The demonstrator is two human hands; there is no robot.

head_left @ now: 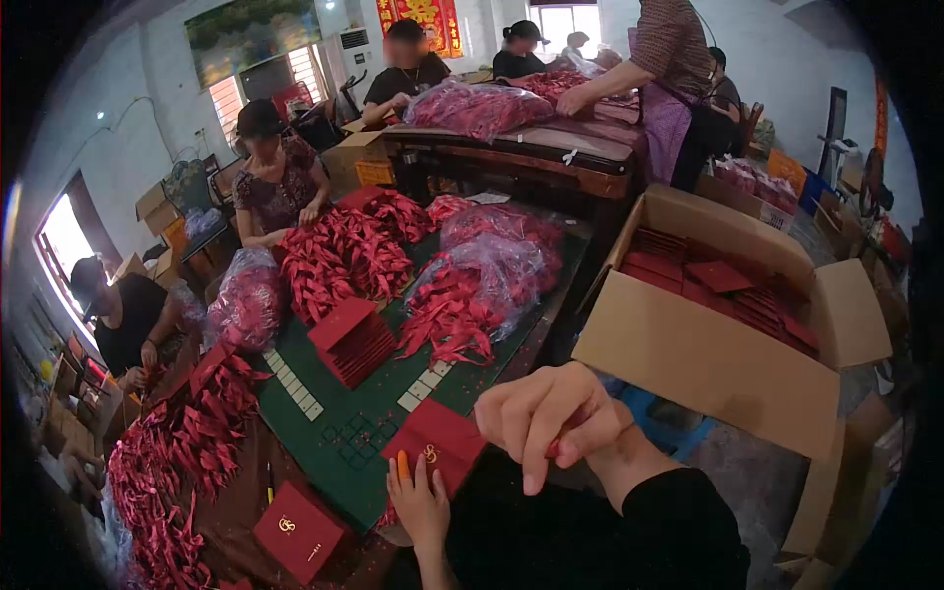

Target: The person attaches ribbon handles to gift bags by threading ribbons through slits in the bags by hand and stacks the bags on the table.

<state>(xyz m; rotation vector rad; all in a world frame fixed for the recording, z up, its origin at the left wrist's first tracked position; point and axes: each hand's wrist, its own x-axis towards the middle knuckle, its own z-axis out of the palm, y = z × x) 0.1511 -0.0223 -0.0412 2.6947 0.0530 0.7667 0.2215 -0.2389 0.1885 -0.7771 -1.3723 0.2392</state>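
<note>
My left hand [421, 509] rests with fingers stretched out on the lower left edge of a flat red packet [454, 433] with a gold emblem. One of its fingers wears an orange cover. My right hand [546, 418] is raised above and right of that packet, fingers curled closed. A small red bit shows between its fingertips, too small to name. Another red packet [303, 531] with gold print lies to the left, with a yellow and black pen [270, 482] beside it. Farther off, a stack of red packets [351, 339] stands on the green table top [339, 398].
Red ribbons [354, 246] are heaped at the back, beside ribbons in clear plastic bags [492, 270]. More ribbons [187, 462] hang at the left. A large open cardboard box [703, 359] of red packets stands at the right. Several other people work around.
</note>
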